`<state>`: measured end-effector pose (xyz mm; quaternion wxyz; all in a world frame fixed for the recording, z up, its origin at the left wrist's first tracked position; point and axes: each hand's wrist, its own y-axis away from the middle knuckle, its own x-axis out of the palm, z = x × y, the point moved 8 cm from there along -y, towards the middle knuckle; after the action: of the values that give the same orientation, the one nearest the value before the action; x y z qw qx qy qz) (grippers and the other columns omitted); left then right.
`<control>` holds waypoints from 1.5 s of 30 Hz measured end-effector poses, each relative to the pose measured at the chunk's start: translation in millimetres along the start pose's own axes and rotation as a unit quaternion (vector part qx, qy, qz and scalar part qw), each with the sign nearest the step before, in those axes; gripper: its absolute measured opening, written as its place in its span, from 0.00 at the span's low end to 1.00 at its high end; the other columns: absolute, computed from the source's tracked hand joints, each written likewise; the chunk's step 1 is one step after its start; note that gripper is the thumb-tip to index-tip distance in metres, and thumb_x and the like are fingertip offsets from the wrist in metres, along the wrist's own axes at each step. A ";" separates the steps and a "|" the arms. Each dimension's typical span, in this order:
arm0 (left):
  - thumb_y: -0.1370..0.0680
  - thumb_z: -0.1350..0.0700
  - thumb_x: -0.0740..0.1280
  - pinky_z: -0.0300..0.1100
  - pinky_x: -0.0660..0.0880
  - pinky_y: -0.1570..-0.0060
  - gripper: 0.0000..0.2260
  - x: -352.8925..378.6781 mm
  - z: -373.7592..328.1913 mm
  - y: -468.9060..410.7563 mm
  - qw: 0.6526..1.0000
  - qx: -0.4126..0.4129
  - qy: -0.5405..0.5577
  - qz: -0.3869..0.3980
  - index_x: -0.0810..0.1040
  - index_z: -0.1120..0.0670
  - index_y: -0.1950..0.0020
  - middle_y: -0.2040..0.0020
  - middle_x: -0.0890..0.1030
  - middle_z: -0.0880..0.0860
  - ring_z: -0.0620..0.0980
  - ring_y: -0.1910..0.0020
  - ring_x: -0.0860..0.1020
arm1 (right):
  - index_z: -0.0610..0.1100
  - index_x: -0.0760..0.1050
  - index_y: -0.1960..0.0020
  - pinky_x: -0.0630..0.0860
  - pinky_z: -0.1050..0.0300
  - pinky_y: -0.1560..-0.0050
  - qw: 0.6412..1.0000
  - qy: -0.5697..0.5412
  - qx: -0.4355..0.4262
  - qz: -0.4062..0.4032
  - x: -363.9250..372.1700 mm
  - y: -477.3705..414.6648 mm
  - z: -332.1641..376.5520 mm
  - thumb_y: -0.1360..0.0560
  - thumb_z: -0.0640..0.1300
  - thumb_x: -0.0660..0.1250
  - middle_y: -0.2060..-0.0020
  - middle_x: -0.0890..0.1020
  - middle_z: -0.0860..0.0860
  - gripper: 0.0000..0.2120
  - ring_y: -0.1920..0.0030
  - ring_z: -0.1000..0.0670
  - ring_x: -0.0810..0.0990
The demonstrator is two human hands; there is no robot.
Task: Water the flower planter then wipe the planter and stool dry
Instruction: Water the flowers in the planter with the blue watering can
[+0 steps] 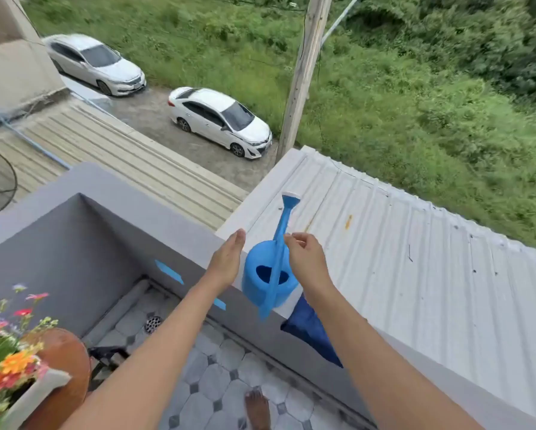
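A blue watering can (268,280) stands on top of the grey balcony wall (179,225), its spout pointing away from me. My left hand (228,259) is open just left of the can, fingers together, not touching it. My right hand (305,259) hovers at the can's right by the handle bar, fingers loosely curled around nothing. A dark blue cloth (311,333) hangs over the wall under my right forearm. At the lower left a pale planter (34,395) full of colourful flowers (3,342) rests on a round brown stool (66,364).
A white corrugated metal roof (400,249) lies just beyond the wall. The balcony floor (217,377) has grey tiles with a drain (152,324), and my bare foot (257,409) stands on it. Far below are two parked cars and grass.
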<state>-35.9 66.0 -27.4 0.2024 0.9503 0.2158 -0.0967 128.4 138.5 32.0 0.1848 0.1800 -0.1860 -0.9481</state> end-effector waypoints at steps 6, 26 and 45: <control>0.22 0.33 0.51 0.41 0.64 0.36 0.25 41.8 44.4 -4.7 0.997 -0.064 0.043 0.001 0.71 0.42 0.31 0.34 0.74 0.42 0.45 0.33 0.70 | 0.37 0.79 0.45 0.83 0.48 0.47 0.993 0.031 0.078 0.085 28.5 -15.5 -37.7 0.19 0.49 0.63 0.62 0.85 0.47 0.15 0.63 0.47 0.85; 0.25 0.31 0.56 0.35 0.68 0.40 0.14 -80.4 68.2 123.2 0.948 -0.043 0.192 -0.248 0.68 0.27 0.40 0.38 0.74 0.33 0.32 0.36 0.71 | 0.34 0.77 0.50 0.69 0.55 0.71 0.867 0.272 -0.175 0.378 172.1 68.2 73.1 0.19 0.51 0.59 0.70 0.69 0.47 0.20 0.75 0.48 0.67; 0.18 0.44 0.53 0.32 0.67 0.57 0.12 -193.3 97.3 330.1 0.852 -0.074 0.169 -0.491 0.72 0.47 0.43 0.50 0.76 0.43 0.41 0.50 0.74 | 0.37 0.72 0.43 0.71 0.54 0.69 0.720 0.460 -0.296 0.427 303.1 272.3 95.6 0.16 0.43 0.57 0.59 0.79 0.42 0.10 0.64 0.42 0.80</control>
<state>-68.7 -319.5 50.7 0.1592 0.7048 0.6913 -0.0053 -96.4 -195.5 146.3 0.6764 0.4317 0.1552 -0.5762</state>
